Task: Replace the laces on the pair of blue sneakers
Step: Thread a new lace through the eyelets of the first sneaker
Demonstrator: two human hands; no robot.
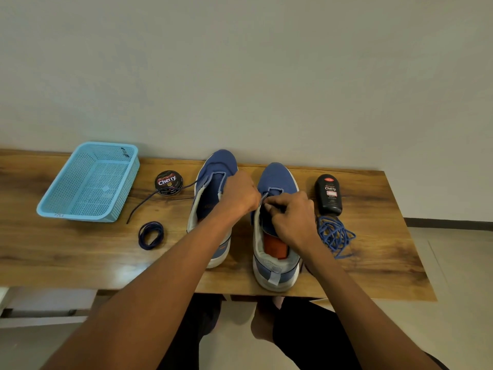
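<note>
Two blue sneakers stand side by side on the wooden table, toes toward the wall: the left sneaker (210, 182) and the right sneaker (276, 265), neither with a lace visible in its eyelets. My left hand (240, 193) reaches across the left sneaker, fingers curled at the right sneaker's upper eyelets. It seems to hold a dark navy lace (149, 200) that trails left over the table. My right hand (292, 217) pinches at the same eyelet area; what lies between its fingertips is hidden. A second dark lace (151, 235) lies coiled left of the sneakers. A heap of blue laces (336, 236) lies to the right.
A light blue plastic basket (90, 182) sits at the far left. A round polish tin (169, 182) lies under the trailing lace. A black polish bottle (328, 194) stands right of the sneakers. The table edge (133, 288) is near me, with my legs below.
</note>
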